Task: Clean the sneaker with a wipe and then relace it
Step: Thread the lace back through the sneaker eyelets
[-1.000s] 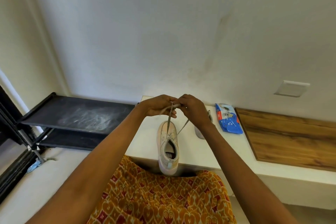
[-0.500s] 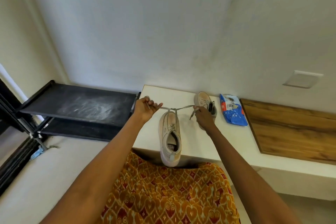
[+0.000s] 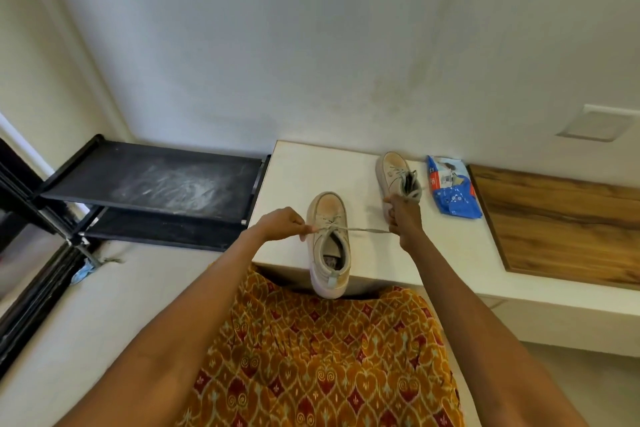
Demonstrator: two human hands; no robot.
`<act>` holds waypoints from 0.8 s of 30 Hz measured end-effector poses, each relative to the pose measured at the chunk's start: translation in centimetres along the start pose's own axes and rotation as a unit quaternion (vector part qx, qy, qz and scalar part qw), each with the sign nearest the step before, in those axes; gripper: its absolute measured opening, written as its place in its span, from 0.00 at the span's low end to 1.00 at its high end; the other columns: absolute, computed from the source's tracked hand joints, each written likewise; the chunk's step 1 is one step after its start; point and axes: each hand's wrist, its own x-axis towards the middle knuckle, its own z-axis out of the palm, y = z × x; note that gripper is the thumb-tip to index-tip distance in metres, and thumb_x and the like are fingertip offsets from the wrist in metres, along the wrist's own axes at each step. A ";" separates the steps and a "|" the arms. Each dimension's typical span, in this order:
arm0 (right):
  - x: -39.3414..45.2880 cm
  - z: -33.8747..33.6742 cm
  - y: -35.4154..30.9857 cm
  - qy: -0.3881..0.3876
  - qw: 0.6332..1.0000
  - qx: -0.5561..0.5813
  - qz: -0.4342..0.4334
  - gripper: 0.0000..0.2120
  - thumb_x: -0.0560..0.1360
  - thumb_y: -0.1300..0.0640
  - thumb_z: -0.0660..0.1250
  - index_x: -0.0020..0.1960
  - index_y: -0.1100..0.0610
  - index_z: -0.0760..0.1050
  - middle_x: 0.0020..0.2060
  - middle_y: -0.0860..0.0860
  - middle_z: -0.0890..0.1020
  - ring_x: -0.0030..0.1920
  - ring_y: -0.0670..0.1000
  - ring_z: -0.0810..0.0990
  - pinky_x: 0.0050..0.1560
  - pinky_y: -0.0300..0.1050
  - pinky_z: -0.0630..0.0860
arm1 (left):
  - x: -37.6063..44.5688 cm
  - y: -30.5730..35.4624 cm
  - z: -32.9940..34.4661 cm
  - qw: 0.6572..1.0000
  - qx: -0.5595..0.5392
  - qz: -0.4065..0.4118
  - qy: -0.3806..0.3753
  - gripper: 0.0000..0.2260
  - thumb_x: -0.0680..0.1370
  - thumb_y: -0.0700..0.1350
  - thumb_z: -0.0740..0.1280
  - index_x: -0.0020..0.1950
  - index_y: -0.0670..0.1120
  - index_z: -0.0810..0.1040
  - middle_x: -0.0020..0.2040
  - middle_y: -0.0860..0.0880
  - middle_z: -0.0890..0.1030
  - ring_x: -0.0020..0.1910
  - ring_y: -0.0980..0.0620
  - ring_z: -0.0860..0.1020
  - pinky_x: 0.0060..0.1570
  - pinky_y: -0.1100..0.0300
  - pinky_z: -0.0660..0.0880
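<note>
So the beige sneaker sits on the white ledge, toe pointing at the wall and heel hanging a bit over the front edge, right above the orange patterned skirt. The lace is pulled out sideways from the top eyelets, pretty much taut on both sides. The left hand pinches the short left end just beside the shoe, fingers curled tight round it. The right hand has the longer right end, fist closed on it, held out well to the right of the shoe. Lacing across the tongue looks done up already, though it's too small to count the rows.

Second sneaker is further back on the ledge, tipped on its side with the opening facing right, and the right hand is just in front of its heel, can't tell if it actually touches. Near that one on the right there's a blue wipes pack, flap looks open. Past that is a wood panel set into the ledge.

Off to the left is a black shoe rack with dusty white smears on the top shelf. There's a switch plate on the wall up right
</note>
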 end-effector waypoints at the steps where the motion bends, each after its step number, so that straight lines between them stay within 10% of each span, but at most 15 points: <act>1: 0.1 0.0 0.3 0.008 0.996 -0.085 -0.037 0.11 0.79 0.57 0.57 0.52 0.61 0.77 0.37 0.50 0.72 0.35 0.47 0.70 0.33 0.40 0.70 | 0.0 0.0 0.0 1.000 -0.012 0.001 0.010 0.17 0.75 0.58 0.65 0.34 0.47 0.78 0.29 0.53 0.74 0.28 0.57 0.69 0.36 0.64 0.68; 5: 0.4 0.2 1.7 -0.028 0.910 -0.396 -0.123 0.14 0.80 0.56 0.58 0.52 0.65 0.78 0.52 0.57 0.80 0.54 0.56 0.77 0.52 0.47 0.71 | 0.4 -0.4 0.7 0.999 -0.036 -0.009 0.002 0.16 0.76 0.55 0.66 0.32 0.47 0.77 0.30 0.55 0.74 0.30 0.59 0.70 0.42 0.62 0.69; 13: 0.6 1.1 3.1 -0.186 0.780 -0.594 -0.067 0.20 0.76 0.63 0.59 0.67 0.59 0.69 0.66 0.58 0.72 0.64 0.57 0.72 0.62 0.51 0.71 | 0.0 0.1 2.0 0.995 -0.072 0.050 0.049 0.07 0.77 0.50 0.66 0.52 0.50 0.78 0.54 0.50 0.81 0.56 0.51 0.77 0.61 0.49 0.72; 18: -1.1 1.1 1.7 -0.068 0.805 -0.579 -0.111 0.14 0.78 0.56 0.57 0.62 0.58 0.68 0.58 0.57 0.75 0.54 0.58 0.78 0.50 0.50 0.73 | -0.3 1.7 2.3 0.990 -0.103 0.071 0.070 0.09 0.75 0.49 0.69 0.51 0.47 0.81 0.52 0.49 0.82 0.53 0.52 0.78 0.58 0.53 0.73; 24: -3.7 3.3 1.8 -0.144 0.913 -0.379 0.034 0.29 0.77 0.38 0.56 0.40 0.63 0.78 0.35 0.57 0.81 0.31 0.55 0.80 0.35 0.45 0.80 | -0.4 2.9 2.9 0.985 -0.113 0.078 0.102 0.05 0.75 0.45 0.69 0.48 0.45 0.80 0.48 0.50 0.80 0.51 0.50 0.77 0.55 0.54 0.73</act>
